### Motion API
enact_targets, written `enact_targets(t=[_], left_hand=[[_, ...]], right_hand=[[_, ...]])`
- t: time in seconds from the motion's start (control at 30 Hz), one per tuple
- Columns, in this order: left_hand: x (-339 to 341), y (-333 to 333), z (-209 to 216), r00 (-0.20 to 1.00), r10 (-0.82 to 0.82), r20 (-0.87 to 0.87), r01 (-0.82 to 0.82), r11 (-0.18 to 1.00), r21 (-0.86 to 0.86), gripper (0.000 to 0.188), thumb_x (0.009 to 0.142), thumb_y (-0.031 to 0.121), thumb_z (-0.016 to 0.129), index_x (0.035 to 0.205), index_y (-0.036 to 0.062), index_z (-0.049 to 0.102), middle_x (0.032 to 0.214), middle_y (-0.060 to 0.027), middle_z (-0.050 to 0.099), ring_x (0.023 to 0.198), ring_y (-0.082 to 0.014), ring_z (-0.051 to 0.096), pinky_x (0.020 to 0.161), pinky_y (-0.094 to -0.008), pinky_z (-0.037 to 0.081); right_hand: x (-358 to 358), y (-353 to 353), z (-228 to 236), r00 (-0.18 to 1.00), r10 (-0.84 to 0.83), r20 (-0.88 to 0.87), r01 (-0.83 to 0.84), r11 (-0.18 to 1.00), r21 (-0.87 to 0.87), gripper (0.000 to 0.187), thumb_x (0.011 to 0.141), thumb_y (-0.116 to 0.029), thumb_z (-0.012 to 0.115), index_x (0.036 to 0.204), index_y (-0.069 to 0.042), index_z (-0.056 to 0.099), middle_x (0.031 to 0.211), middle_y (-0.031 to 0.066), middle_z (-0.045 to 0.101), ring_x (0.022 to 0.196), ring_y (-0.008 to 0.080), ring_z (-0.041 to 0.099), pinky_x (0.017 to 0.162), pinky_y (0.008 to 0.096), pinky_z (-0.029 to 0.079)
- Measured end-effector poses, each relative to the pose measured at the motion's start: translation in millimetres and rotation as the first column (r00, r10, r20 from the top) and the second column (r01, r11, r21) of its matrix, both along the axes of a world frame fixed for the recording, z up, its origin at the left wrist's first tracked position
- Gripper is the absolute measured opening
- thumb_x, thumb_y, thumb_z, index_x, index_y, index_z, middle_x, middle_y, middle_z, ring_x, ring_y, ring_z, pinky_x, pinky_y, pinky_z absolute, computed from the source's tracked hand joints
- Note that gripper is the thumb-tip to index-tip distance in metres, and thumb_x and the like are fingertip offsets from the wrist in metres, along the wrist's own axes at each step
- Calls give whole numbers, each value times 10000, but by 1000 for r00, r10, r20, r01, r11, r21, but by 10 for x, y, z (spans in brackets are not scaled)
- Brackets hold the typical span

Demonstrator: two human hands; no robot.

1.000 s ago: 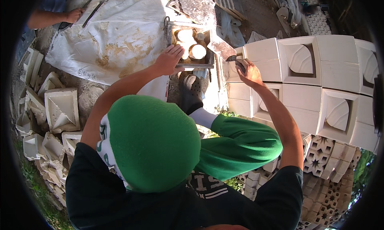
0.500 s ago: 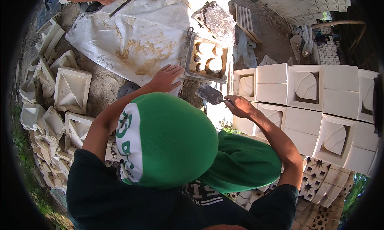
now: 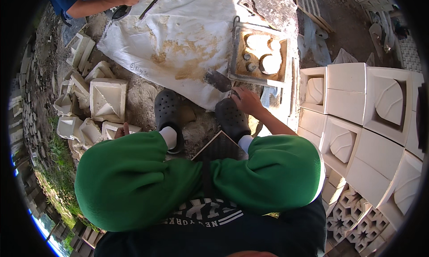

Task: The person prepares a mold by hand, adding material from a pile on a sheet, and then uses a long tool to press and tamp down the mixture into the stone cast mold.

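Observation:
My right hand [image 3: 247, 100] is closed around the handle of a trowel [image 3: 217, 80]. Its grey, dusty blade points left over the edge of a white sheet [image 3: 143, 46] smeared with tan sand. Just beyond that hand lies a square box-like mould [image 3: 258, 80], with several round forms inside, partly washed out by glare. My left hand [image 3: 121, 131] shows only in part beside my left knee, near pale broken blocks [image 3: 108, 100]; the knee hides most of its fingers. I cannot see whether it holds anything.
Black clogs [image 3: 167, 111] are on my feet, near the sheet. Cream patterned blocks [image 3: 346, 84] stand stacked at right. A rough grey slab [image 3: 272, 8] lies beyond the mould. At the upper left, another person's arm [image 3: 96, 6] reaches over the sheet.
My left hand has drawn back from beside the mould to my left knee. The trowel has moved left onto the sheet's edge. My left knee has swung outward, uncovering my feet.

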State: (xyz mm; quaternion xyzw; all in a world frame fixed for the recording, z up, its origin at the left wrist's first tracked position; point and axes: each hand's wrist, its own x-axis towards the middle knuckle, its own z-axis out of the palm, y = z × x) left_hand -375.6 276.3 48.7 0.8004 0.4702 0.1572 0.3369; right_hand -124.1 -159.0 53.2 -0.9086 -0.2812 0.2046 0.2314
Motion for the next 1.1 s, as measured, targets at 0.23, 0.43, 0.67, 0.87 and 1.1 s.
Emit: enact_targets(t=[0.23, 0.43, 0.67, 0.87, 1.1], left_hand=[[64, -620, -414, 985, 163, -55, -168, 846, -506, 242, 944, 254, 620, 1025, 36, 687, 750, -89, 678, 676, -151, 649, 608, -288, 498], [170, -721, -463, 975, 218, -49, -208, 806, -555, 257, 948, 266, 616, 1031, 33, 685, 734, -80, 668, 667, -133, 635, 601, -281, 491], [143, -372, -245, 974, 225, -12, -203, 853, -482, 274, 953, 280, 611, 1036, 29, 683, 716, -69, 657, 657, -113, 619, 592, -272, 482], [111, 108, 202, 992, 121, 14, -112, 950, -291, 289, 957, 292, 606, 1042, 26, 681, 701, -60, 647, 649, -96, 605, 585, -265, 474], [948, 244, 1232, 940, -342, 12, 336, 928, 158, 266, 988, 242, 567, 1044, 3, 668, 651, -14, 613, 595, -48, 551, 560, -221, 446]], right_hand=[[62, 663, -684, 990, -102, -99, 139, 844, 519, 391, 911, -210, 584, 1264, -47, 549, 1163, 200, 607, 1079, 363, 583, 943, 421, 457], [29, 112, -172, 967, -115, -228, 218, 839, 499, 299, 908, -210, 610, 1125, -7, 639, 1062, 164, 663, 966, 294, 636, 842, 376, 494], [-78, -1778, -409, 532, -845, -53, 833, 511, 214, 204, 902, -243, 616, 868, -49, 667, 758, 141, 663, 688, 276, 640, 639, 372, 492], [507, -2522, -630, 681, -539, 496, 601, 798, 41, 337, 881, -222, 618, 1156, -36, 564, 948, 194, 661, 874, 379, 644, 855, 468, 510], [1196, -2363, -689, 681, -716, 152, 697, 572, -431, 600, 834, -468, 580, 1265, -58, 502, 1064, 247, 661, 1031, 402, 633, 905, 461, 501]])
